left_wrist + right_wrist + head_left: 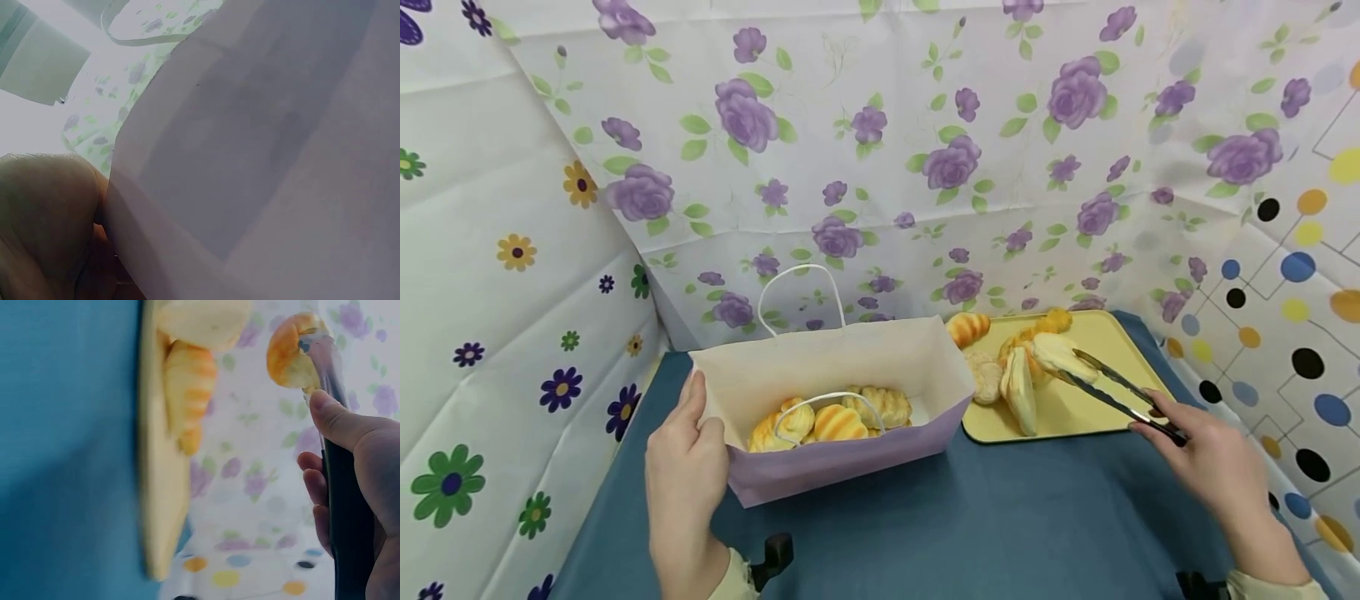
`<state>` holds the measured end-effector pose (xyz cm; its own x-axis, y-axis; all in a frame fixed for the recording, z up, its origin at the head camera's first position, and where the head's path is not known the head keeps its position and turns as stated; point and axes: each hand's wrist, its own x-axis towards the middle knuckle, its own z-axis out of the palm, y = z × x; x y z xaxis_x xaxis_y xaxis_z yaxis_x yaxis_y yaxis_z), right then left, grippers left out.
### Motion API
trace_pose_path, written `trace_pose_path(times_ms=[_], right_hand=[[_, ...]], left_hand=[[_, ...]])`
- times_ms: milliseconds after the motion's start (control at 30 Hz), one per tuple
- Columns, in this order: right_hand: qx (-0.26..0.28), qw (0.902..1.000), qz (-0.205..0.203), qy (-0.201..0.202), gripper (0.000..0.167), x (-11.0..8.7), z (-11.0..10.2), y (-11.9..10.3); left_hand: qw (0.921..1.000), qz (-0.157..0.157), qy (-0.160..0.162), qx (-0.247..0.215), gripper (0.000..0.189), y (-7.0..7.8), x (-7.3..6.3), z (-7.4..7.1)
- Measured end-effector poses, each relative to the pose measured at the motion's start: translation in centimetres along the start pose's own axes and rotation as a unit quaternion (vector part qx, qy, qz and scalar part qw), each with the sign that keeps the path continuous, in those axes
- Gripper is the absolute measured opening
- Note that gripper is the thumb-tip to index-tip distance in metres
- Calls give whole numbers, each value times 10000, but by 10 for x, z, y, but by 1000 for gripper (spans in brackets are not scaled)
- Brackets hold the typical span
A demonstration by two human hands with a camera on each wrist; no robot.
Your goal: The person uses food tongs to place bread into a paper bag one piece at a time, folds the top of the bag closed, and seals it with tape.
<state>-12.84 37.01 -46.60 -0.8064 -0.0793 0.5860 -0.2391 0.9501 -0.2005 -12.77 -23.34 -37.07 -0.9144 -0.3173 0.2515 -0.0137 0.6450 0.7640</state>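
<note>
Gripping metal tongs (pixel 342 487) with the fingers of the right hand (pixel 1213 458), holding a rounded bread roll (pixel 1052 353) beyond them, above the yellow tray (pixel 1123 340). Touching the paper bag (pixel 865 461) with the left hand (pixel 687 471), not showing whether gripping.

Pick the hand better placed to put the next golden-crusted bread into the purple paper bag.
Right hand, likely: it grips black-handled metal tongs, with that bread between their tips, over the yellow rectangular tray. The left hand holds the bag by its left side.

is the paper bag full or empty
Partly filled: bread rolls lie inside the purple paper bag, with bare space left beside and above them.
</note>
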Motion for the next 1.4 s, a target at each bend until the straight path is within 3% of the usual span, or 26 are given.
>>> trace_pose_path(times_ms=[200, 333, 567, 667, 833, 933, 1033, 1233, 1400], right_hand=[[-54, 9965, -797, 261, 61, 32, -24, -21], [-190, 9889, -1383, 508, 83, 62, -43, -44], [116, 9645, -2516, 788, 73, 108, -69, -102], [331, 9492, -3069, 607, 68, 124, -70, -129], [324, 9281, -3706, -123, 61, 144, -62, -158], [314, 9208, -3866, -409, 53, 148, -55, -165], [298, 9194, -3883, -551, 63, 147, -50, -167], [97, 9290, -3604, -834, 80, 144, -46, -166], [290, 9395, -3341, -698, 76, 143, -47, -161]], left_hand=[[10000, 0, -2, -14, 56, -1, -1, 1], [10000, 13, 35, 56, 56, -1, 0, 1], [10000, 29, 17, 18, 56, -1, 1, 0], [10000, 17, 5, 53, 56, -1, 1, -1], [10000, 37, -11, 70, 56, -1, 1, -2], [10000, 7, -53, 63, 57, -2, -2, -2], [10000, -23, -67, 67, 57, -2, -5, 0], [10000, 75, 27, -9, 56, -3, -5, 1], [9994, 272, 167, -109, 55, -4, -1, 1]])
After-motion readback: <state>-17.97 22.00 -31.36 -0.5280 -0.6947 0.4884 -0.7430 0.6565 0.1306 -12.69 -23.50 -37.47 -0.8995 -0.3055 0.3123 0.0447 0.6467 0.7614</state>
